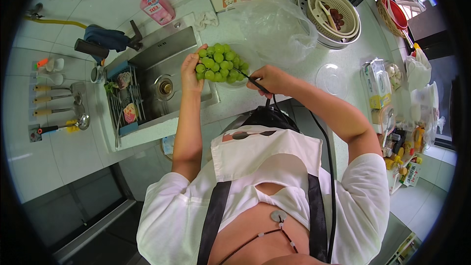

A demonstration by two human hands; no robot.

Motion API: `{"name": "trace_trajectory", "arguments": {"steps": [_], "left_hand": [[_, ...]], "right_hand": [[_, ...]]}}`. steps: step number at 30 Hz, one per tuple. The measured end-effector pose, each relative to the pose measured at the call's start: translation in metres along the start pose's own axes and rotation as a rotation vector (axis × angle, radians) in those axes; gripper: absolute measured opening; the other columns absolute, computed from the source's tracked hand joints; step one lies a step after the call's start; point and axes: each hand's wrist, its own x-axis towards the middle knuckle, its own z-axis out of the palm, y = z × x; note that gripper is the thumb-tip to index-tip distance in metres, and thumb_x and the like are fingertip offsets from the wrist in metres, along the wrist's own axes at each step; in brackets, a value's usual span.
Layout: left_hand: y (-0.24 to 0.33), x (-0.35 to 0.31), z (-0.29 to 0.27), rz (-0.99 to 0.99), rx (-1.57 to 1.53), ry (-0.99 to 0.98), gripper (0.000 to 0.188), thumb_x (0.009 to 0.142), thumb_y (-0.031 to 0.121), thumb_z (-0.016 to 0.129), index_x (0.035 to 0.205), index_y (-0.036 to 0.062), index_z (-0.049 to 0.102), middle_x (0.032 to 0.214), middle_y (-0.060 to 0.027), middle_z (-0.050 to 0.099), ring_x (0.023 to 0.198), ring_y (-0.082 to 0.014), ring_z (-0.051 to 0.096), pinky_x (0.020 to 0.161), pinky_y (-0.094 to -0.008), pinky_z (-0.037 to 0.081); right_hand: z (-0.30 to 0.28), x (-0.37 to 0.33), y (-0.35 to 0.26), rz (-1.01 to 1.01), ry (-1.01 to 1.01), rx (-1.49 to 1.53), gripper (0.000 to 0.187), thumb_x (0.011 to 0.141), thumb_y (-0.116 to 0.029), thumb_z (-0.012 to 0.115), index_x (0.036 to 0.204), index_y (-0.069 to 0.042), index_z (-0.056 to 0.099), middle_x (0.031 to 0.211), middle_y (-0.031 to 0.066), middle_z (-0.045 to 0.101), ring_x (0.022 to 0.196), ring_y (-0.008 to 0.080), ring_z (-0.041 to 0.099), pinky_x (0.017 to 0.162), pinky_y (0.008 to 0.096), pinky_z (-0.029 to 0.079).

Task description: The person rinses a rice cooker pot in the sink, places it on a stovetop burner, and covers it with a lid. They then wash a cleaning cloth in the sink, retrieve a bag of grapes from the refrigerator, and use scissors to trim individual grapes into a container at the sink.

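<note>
A bunch of green grapes [221,63] is held up by my left hand [193,71], its fingers closed round the left side of the bunch near the sink's right edge. My right hand [271,80] is closed round black-handled scissors [256,84]. Their slim dark tip reaches the right side of the grapes; whether the blades are parted is too small to tell. Under the bunch, on the pale counter [289,74], a clear round dish [245,49] partly shows; the grapes hide much of it.
A steel sink [169,44] with a dish rack [128,99] lies left. Behind are a pink pump bottle [156,9] and a clear plastic bag [277,27]. To the right are nested colanders [338,1] and a clear lid [331,79]. A black cable [327,142] hangs beside my right arm.
</note>
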Motion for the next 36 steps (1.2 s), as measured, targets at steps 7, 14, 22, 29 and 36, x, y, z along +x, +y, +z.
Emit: {"name": "trace_trajectory", "arguments": {"steps": [7,14,22,29,36], "left_hand": [[0.004,0.001,-0.007,-0.008,-0.068,-0.004,0.015,0.084,0.012,0.046,0.078,-0.0012,0.048,0.117,-0.0222,0.047,0.103,-0.0268,0.049,0.091,-0.0362,0.039],[0.002,0.003,-0.025,-0.079,-0.193,-0.033,0.039,0.085,0.015,0.042,0.116,-0.0095,0.039,0.124,-0.0205,0.041,0.114,-0.0286,0.041,0.098,-0.0385,0.03],[-0.001,0.003,-0.028,-0.117,-0.139,-0.079,0.039,0.085,0.015,0.043,0.116,-0.0088,0.04,0.122,-0.0196,0.043,0.112,-0.0288,0.042,0.097,-0.0384,0.033],[0.005,0.001,-0.012,-0.141,-0.111,-0.068,0.035,0.086,0.015,0.042,0.113,-0.0072,0.043,0.12,-0.0187,0.045,0.111,-0.0289,0.044,0.095,-0.0396,0.035],[0.001,0.0,-0.021,-0.214,-0.406,-0.056,0.037,0.087,0.015,0.038,0.117,-0.0058,0.04,0.124,-0.0198,0.04,0.115,-0.0297,0.04,0.098,-0.0397,0.03]], "right_hand": [[-0.002,-0.003,0.0,0.114,-0.012,0.062,0.026,0.077,-0.031,0.059,0.081,-0.005,0.058,0.056,0.001,0.052,0.043,0.0081,0.048,0.038,0.0215,0.034],[-0.002,-0.006,0.002,0.115,-0.072,0.327,0.026,0.078,-0.033,0.058,0.084,-0.008,0.057,0.057,-0.0008,0.051,0.044,0.007,0.046,0.036,0.021,0.031],[0.015,-0.009,-0.007,-0.001,0.1,-0.112,0.032,0.078,-0.032,0.059,0.094,-0.004,0.056,0.056,0.005,0.054,0.041,0.0106,0.051,0.037,0.0235,0.038],[0.003,-0.01,0.0,-0.072,0.168,-0.235,0.032,0.075,-0.028,0.061,0.092,-0.001,0.056,0.056,0.0097,0.056,0.042,0.0161,0.055,0.042,0.0267,0.043],[-0.002,-0.028,-0.006,0.049,-0.038,0.031,0.029,0.077,-0.03,0.057,0.089,-0.003,0.056,0.057,0.0034,0.054,0.043,0.011,0.051,0.039,0.0231,0.037]]}}
